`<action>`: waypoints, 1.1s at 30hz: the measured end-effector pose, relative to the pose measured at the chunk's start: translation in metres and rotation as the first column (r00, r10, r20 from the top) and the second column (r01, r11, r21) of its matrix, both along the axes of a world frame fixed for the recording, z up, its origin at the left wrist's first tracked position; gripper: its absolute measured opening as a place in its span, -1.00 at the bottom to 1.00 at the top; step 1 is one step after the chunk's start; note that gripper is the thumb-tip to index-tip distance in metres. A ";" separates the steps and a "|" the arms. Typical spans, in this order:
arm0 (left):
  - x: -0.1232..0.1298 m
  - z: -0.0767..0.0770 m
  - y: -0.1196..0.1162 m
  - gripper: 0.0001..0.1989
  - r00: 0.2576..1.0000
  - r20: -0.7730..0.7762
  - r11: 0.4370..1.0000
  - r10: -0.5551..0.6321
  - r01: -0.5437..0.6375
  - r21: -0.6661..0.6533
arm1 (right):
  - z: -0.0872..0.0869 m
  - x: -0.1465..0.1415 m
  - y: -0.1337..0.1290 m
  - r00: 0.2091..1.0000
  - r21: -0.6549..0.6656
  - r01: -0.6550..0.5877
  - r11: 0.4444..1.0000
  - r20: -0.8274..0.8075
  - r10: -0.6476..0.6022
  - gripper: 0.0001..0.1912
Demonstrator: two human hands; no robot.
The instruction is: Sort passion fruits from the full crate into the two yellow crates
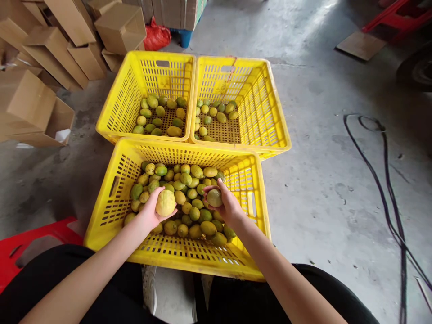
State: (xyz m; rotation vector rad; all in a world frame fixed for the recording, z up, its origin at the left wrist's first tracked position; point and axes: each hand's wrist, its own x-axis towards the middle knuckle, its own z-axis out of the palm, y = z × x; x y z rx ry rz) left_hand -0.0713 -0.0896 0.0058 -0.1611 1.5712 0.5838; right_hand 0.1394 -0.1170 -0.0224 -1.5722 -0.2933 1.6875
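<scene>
My left hand (152,213) is closed around a pale yellow lemon (165,203), held above the near yellow crate (189,265). In my right hand (231,204) is a smaller, dull green lemon (214,198), over the right part of the same crate. Beneath both hands lie many loose green and yellow lemons (195,213) on the crate's floor. Behind it stand two more crates side by side: the back left crate (116,105) and the back right crate (270,108), each with several lemons inside. My fingers partly hide the fruit below.
Cardboard boxes (43,49) pile up at the left. A red stool (43,238) stands by my left leg. On the right, a black cable (388,193) loops across the grey floor (313,180). A red bag (157,36) sits behind the crates.
</scene>
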 end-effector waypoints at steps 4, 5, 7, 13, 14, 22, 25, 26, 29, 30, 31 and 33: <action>0.000 -0.001 -0.001 -0.70 0.997 -0.026 0.997 -0.069 0.070 0.015 | 0.008 -0.001 0.003 0.993 -0.053 0.032 0.998 -0.113 -0.038 -0.49; 0.000 -0.001 -0.001 -0.70 0.997 -0.024 0.996 -0.078 0.079 0.029 | 0.010 -0.001 0.003 0.992 -0.047 0.037 0.998 -0.119 -0.043 -0.51; 0.001 -0.002 -0.001 -0.77 0.997 -0.017 0.995 -0.074 0.075 0.071 | 0.011 -0.001 0.003 0.992 -0.036 0.040 0.999 -0.121 -0.044 -0.54; 0.001 -0.004 -0.002 -0.86 0.998 -0.011 0.996 -0.066 0.067 0.065 | 0.007 -0.001 0.001 0.991 -0.025 0.057 0.998 -0.123 -0.059 -0.59; 0.001 -0.004 -0.003 -0.86 0.998 0.002 0.996 -0.070 0.070 0.049 | 0.007 -0.002 0.001 0.991 -0.024 0.057 0.998 -0.121 -0.059 -0.58; 0.006 -0.003 -0.006 -0.82 0.995 0.005 0.995 -0.099 0.099 -0.001 | 0.006 -0.005 0.003 0.996 -0.072 0.014 0.997 -0.086 -0.020 -0.51; 0.005 -0.004 -0.006 -0.82 0.993 0.040 0.994 -0.111 0.111 0.020 | 0.004 -0.004 0.002 0.995 -0.082 0.009 0.997 -0.097 -0.017 -0.48; 0.005 -0.004 -0.006 -0.80 0.991 0.047 0.992 -0.128 0.127 0.025 | 0.004 -0.004 0.002 0.995 -0.078 0.012 0.997 -0.100 -0.019 -0.49; 0.004 -0.003 -0.006 -0.78 0.984 0.031 0.985 -0.173 0.173 0.006 | 0.003 -0.004 0.000 0.997 -0.037 0.005 0.999 -0.075 -0.008 -0.54; 0.004 -0.003 -0.006 -0.78 0.985 0.030 0.986 -0.167 0.168 -0.007 | 0.002 -0.004 -0.001 0.999 -0.027 -0.003 1.000 -0.049 0.002 -0.56; 0.004 -0.003 -0.006 -0.76 0.987 0.042 0.988 -0.152 0.153 -0.017 | 0.002 -0.004 -0.001 1.000 -0.023 -0.011 1.000 -0.019 0.011 -0.57; 0.006 -0.001 -0.006 -0.72 0.990 0.098 0.994 -0.101 0.104 -0.020 | 0.001 -0.003 -0.002 1.000 -0.033 -0.009 0.999 0.012 0.009 -0.59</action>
